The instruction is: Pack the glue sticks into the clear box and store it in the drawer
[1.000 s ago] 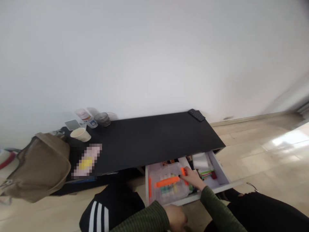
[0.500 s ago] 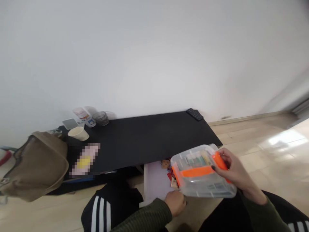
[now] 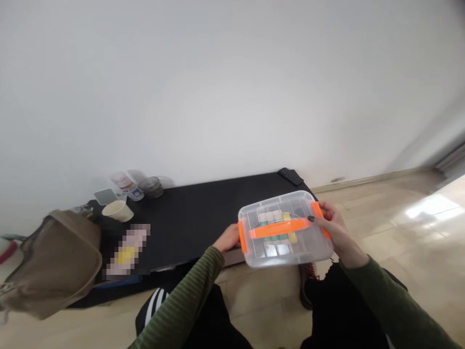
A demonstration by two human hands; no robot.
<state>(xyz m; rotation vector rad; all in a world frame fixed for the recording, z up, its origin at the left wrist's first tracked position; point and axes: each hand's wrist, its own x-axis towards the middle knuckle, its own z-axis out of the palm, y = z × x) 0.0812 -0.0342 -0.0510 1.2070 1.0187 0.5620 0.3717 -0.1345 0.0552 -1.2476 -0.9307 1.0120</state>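
Observation:
A clear plastic storage box [image 3: 316, 252] with orange latches and an orange handle is held up, tilted, in front of the table. Green, white and yellow items show through its lid. My right hand [image 3: 337, 232] grips its right end, thumb on top near the handle and fingers at the right latch. My left hand [image 3: 228, 237] is at the box's left latch, close to the table's front edge. The box hides its fingertips, so whether it grips the box is unclear. Just below it shows the pale front of a drawer [image 3: 234, 258], pushed in.
On the black table [image 3: 192, 208] are a dark keypad-like object [image 3: 290, 176], a glass [image 3: 151, 187], a spray can [image 3: 127, 186], a paper cup [image 3: 118, 211] and a blurred pink-and-yellow item [image 3: 127, 252]. A brown bag [image 3: 58, 261] is at the left. A shoe [image 3: 307, 286] is below the box.
The drawer, open before with small items inside, has gone in under the table. My left hand has moved forward from its front edge. My right hand has shifted the box left and up.

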